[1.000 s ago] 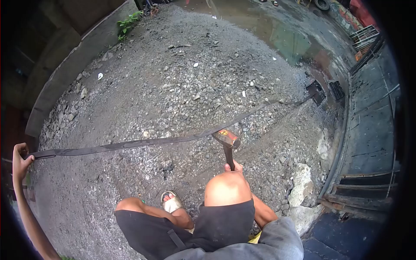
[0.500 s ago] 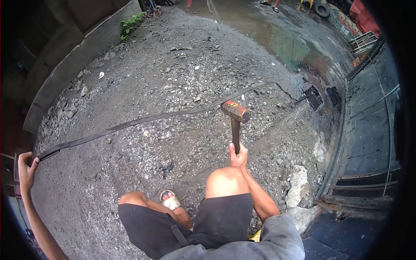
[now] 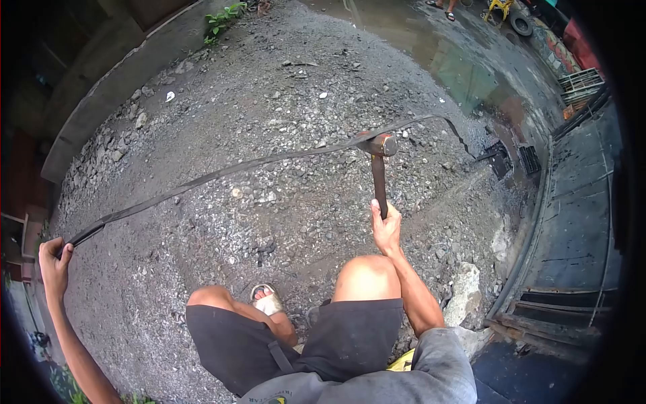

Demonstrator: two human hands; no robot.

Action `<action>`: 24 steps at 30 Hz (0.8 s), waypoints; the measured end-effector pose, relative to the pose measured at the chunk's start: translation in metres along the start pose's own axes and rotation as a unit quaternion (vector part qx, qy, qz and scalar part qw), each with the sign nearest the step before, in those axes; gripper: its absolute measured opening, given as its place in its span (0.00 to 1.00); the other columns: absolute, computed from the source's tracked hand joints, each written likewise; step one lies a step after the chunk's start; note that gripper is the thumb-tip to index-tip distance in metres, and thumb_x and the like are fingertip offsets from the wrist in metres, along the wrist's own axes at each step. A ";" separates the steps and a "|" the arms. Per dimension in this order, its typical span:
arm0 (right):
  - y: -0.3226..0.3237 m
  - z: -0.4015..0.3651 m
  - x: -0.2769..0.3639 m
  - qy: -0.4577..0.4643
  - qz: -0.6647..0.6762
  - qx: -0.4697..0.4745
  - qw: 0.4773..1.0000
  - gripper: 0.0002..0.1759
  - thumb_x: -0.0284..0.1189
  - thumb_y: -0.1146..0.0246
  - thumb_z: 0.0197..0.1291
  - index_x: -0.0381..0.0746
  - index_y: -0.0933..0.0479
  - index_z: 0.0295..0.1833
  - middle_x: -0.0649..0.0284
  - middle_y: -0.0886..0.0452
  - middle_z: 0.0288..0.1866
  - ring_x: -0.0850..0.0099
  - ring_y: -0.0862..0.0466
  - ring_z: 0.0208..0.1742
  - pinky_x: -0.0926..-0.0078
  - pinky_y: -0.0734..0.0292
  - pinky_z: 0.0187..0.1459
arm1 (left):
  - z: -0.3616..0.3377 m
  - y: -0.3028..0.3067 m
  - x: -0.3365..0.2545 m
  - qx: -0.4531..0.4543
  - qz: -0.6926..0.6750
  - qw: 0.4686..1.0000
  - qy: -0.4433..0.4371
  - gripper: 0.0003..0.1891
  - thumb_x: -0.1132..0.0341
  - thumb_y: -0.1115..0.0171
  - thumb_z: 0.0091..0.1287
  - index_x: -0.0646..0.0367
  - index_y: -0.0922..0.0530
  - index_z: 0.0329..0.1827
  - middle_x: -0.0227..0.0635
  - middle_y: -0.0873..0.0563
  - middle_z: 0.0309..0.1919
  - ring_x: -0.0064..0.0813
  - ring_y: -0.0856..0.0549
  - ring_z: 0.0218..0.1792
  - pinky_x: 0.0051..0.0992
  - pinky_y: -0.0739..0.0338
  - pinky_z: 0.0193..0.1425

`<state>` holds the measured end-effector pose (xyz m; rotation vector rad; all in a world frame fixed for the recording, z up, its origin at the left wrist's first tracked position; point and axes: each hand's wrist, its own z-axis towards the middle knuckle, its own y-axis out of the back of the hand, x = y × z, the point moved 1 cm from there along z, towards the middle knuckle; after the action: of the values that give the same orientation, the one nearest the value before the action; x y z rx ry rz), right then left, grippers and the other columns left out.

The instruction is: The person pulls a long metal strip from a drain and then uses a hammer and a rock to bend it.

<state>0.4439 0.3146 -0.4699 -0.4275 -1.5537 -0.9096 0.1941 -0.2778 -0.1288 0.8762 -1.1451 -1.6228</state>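
My left hand (image 3: 55,264), at the far left, is closed round the near end of a long dark flat strip (image 3: 235,167). The strip runs across the gravel to the right and bends down at its far end. My right hand (image 3: 387,227) grips the dark handle of a sledgehammer (image 3: 380,182). Its blunt head, with worn red paint, overlaps the strip right of the middle. My bent knees are below, with one sandalled foot on the ground between them.
Loose gravel (image 3: 202,236) covers the ground. Broken concrete (image 3: 464,294) lies by my right knee, beside a dark metal panel (image 3: 565,222). Black grate-like pieces (image 3: 529,159) lie near the strip's far end. Beyond are a puddle (image 3: 404,40), a tire (image 3: 520,25) and another person's feet (image 3: 449,15).
The hammer head has come down onto the line of the strip, its top face tilting away. My left hand still holds the strip's end. The whole view has shifted slightly.
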 end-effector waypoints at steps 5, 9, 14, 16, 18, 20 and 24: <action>-0.002 0.018 0.019 0.011 -0.002 -0.017 1.000 0.23 0.43 0.42 0.68 0.36 0.30 0.27 0.72 0.39 0.17 0.82 0.39 0.21 0.74 0.43 0.22 | -0.028 -0.013 -0.003 0.009 -0.018 1.000 0.022 0.27 0.49 0.34 0.61 0.72 0.25 0.36 0.41 0.25 0.30 0.36 0.26 0.38 0.32 0.32 0.49; 0.005 0.043 0.012 0.022 -0.005 -0.024 0.999 0.24 0.45 0.42 0.67 0.36 0.29 0.28 0.72 0.38 0.17 0.81 0.39 0.21 0.74 0.43 0.22 | -0.049 -0.021 -0.019 0.053 0.031 0.996 0.064 0.28 0.47 0.36 0.62 0.72 0.27 0.34 0.43 0.26 0.26 0.38 0.28 0.36 0.33 0.33 0.46; 0.011 0.051 0.035 0.011 -0.065 -0.014 0.998 0.24 0.46 0.40 0.66 0.36 0.28 0.28 0.72 0.39 0.15 0.81 0.40 0.20 0.73 0.44 0.21 | -0.063 -0.039 -0.037 0.059 0.050 0.996 0.052 0.26 0.49 0.37 0.64 0.70 0.25 0.35 0.45 0.23 0.28 0.41 0.25 0.39 0.34 0.32 0.50; 0.019 0.043 0.032 0.009 -0.100 -0.004 0.995 0.23 0.46 0.39 0.64 0.36 0.25 0.30 0.72 0.38 0.14 0.82 0.39 0.20 0.73 0.43 0.20 | -0.043 -0.040 -0.011 0.092 0.062 0.992 0.068 0.24 0.52 0.35 0.63 0.71 0.24 0.36 0.44 0.21 0.31 0.40 0.24 0.41 0.33 0.31 0.52; 0.039 0.021 0.009 -0.008 -0.157 0.039 0.987 0.23 0.47 0.37 0.62 0.36 0.25 0.30 0.63 0.31 0.14 0.73 0.30 0.17 0.67 0.36 0.22 | -0.004 -0.049 0.055 0.019 -0.018 1.000 0.006 0.23 0.57 0.31 0.60 0.71 0.24 0.45 0.44 0.20 0.40 0.40 0.22 0.44 0.33 0.30 0.54; 0.068 -0.014 0.001 -0.032 -0.291 0.086 0.952 0.23 0.48 0.36 0.59 0.37 0.25 0.32 0.53 0.23 0.18 0.52 0.19 0.23 0.56 0.28 0.28 | 0.056 -0.042 0.087 0.014 0.015 0.996 -0.083 0.26 0.57 0.28 0.55 0.69 0.24 0.50 0.44 0.21 0.42 0.41 0.21 0.46 0.34 0.29 0.54; 0.109 -0.093 -0.029 -0.105 -0.415 0.187 0.884 0.24 0.51 0.36 0.57 0.39 0.23 0.36 0.50 0.19 0.23 0.48 0.17 0.33 0.52 0.23 0.36 | 0.127 -0.062 0.019 0.106 0.124 0.966 -0.202 0.31 0.53 0.23 0.43 0.67 0.24 0.44 0.46 0.21 0.39 0.46 0.21 0.44 0.37 0.27 0.50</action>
<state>0.5896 0.3193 -0.4671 0.4868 -2.1044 -1.1818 0.0558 -0.2520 -0.1493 0.5126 -1.6678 -1.5258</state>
